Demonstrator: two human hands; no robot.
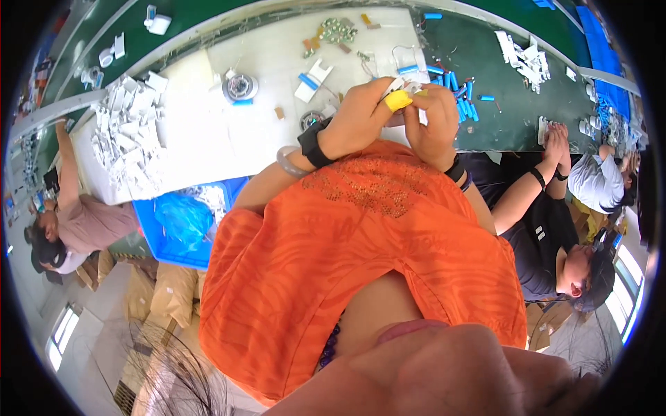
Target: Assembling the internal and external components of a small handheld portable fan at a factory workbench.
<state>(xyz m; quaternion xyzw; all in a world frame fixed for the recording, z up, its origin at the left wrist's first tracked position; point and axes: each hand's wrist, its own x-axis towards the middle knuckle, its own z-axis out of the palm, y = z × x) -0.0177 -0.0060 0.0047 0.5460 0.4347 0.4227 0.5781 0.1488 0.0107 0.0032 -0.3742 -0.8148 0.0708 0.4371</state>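
Observation:
Both of my hands are raised together over the near edge of the white table, fingertips almost meeting. My left hand [357,118] pinches a small white plastic part [404,84], most of which the fingers hide. A yellow wrap [398,101] shows at the left thumb's tip. On the other side, my right hand [436,125] has its fingers closed against the same part. Just left of them lies a white plastic piece with a blue cylindrical battery [308,82] on it. Several blue batteries [463,93] with thin wires are grouped to the right of my hands.
White plastic pieces [128,135] are heaped at the left; another white pile [525,59] lies far right. Small circuit boards [338,31] sit at the back, and a clear round reel [239,87] stands left. A blue bin [170,253] is below the table's left. Co-workers sit on both sides.

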